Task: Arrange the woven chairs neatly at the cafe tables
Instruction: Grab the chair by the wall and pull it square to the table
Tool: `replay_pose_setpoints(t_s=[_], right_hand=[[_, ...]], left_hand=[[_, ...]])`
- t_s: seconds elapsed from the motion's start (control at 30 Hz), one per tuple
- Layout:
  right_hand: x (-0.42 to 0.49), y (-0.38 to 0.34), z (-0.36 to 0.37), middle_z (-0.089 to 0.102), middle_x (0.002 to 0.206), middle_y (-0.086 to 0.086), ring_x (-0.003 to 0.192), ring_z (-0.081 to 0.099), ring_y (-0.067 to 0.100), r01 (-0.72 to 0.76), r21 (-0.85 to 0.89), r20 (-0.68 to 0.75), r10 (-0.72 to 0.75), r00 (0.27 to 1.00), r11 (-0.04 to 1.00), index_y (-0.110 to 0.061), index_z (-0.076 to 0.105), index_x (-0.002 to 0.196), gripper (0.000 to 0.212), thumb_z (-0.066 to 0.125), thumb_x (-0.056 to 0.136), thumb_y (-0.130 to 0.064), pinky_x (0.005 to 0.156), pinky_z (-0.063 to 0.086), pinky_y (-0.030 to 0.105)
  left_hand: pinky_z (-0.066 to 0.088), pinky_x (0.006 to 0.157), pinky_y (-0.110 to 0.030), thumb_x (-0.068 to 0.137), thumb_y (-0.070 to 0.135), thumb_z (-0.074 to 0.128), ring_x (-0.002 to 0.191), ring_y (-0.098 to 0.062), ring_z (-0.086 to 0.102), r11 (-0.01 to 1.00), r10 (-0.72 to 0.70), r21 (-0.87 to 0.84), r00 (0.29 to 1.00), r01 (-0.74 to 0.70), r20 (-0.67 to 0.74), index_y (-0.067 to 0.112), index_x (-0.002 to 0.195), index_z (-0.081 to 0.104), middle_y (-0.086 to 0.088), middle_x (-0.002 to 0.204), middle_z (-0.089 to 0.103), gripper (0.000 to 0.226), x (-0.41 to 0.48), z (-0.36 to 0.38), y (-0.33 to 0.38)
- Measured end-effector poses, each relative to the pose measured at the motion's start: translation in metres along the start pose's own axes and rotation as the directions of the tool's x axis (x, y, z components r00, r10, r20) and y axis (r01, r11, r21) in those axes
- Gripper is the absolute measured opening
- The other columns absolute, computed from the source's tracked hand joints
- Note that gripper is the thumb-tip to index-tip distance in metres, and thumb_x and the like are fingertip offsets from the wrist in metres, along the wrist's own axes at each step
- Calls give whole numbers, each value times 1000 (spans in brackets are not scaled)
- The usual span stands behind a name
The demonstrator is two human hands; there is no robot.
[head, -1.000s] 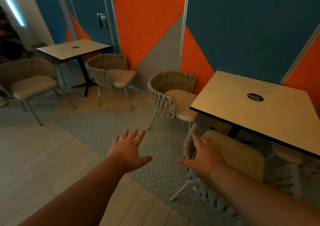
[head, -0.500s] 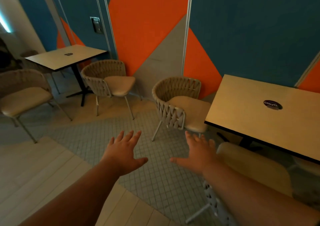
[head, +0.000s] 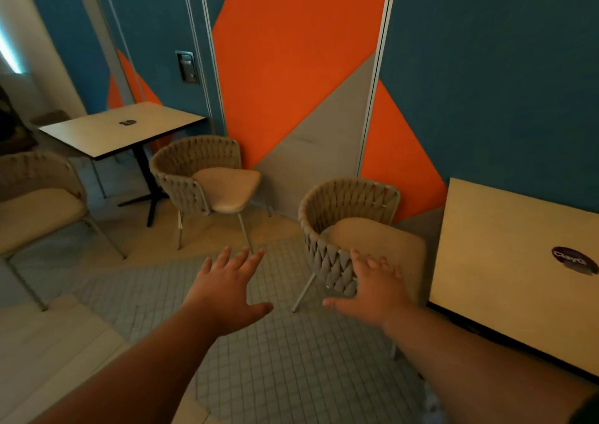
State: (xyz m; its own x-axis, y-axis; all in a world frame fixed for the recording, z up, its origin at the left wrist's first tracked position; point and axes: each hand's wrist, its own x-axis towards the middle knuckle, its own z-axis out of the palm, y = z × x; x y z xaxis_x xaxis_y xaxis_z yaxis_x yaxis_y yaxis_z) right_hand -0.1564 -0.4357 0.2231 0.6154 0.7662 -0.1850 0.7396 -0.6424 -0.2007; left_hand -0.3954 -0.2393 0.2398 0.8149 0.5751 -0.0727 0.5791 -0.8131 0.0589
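Both hands are extended forward over the tiled floor with palms down. The left hand is released, its fingers spread, and nothing is held. The right hand is likewise released with its fingers spread. It is seen in front of the woven side of the nearest chair, but contact with it cannot be determined.

The nearest chair is located at the left edge of the right table. A curved backrest of beige woven straps, a pale padded seat and thin light metal legs are shown. A dark round sticker is fixed to that tabletop.

A second chair of the same build is placed just right of the far table, near the orange, grey and blue wall. A third chair is positioned at the left edge of the view, on the near side of the far table.
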Motion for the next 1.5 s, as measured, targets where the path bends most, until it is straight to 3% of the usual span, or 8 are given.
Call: replay_pose_setpoints(t_s=[0.27,0.47,0.63,0.77,0.9,1.17,1.37,1.5], right_hand=[[110,-43,14,10,173,5,159,6,36,-193,79,-35,196,980,978,-32,-4,164,143,39,51,-108,126,8,60],[160,-71,18,6,174,5,159,-1,37,-320,143,14,322,947,936,-33,-7,163,145,33,46,-108,127,3,58],[211,-49,17,7,174,6,159,-1,38,-389,156,11,392,920,908,-34,-11,163,145,34,48,-109,126,1,59],[273,-20,21,8,174,5,159,0,35,-426,155,-15,433,901,891,-38,-14,161,142,32,48,-111,124,-2,57],[332,-3,22,9,173,6,158,0,37,-452,200,16,459,888,869,-37,-14,161,151,22,37,-115,123,-3,59],[427,16,4,4,173,10,158,-4,40,-502,133,69,498,865,854,-33,-14,162,146,34,46,-107,122,-5,61],[482,27,25,3,174,9,158,-1,39,-672,149,72,669,739,726,-29,-16,163,140,34,57,-105,123,-3,61],[508,10,46,4,174,7,158,-2,39,-822,218,111,823,557,526,-31,-15,163,140,30,55,-107,125,-3,60]], left_hand=[[3,125,-54,77,89,44,158,-27,-7,980,198,27,980,-199,12,43,159,-16,5,173,-3,111,147,-1,-83],[4,127,-55,77,91,41,158,-29,-8,946,308,74,946,-316,103,42,159,-16,4,173,-4,112,246,-10,-134],[4,126,-56,70,94,32,158,-29,-7,892,438,79,894,-445,92,41,160,-13,3,173,-2,114,336,-9,-122],[5,126,-56,72,92,37,159,-28,-7,867,482,80,869,-492,112,40,160,-14,3,174,-1,114,416,0,-107],[6,126,-56,69,93,33,159,-29,-5,841,510,118,846,-529,153,41,159,-16,3,174,0,114,489,7,-100],[6,125,-56,65,95,27,159,-28,-2,812,552,102,814,-574,183,44,160,-13,4,174,1,115,625,12,-105],[12,125,-53,73,93,33,158,-30,4,634,715,163,653,-756,250,39,161,-10,1,174,6,112,751,33,-74],[13,124,-53,65,96,20,158,-31,5,444,819,157,471,-882,329,37,162,-8,1,174,5,117,825,44,-57]])
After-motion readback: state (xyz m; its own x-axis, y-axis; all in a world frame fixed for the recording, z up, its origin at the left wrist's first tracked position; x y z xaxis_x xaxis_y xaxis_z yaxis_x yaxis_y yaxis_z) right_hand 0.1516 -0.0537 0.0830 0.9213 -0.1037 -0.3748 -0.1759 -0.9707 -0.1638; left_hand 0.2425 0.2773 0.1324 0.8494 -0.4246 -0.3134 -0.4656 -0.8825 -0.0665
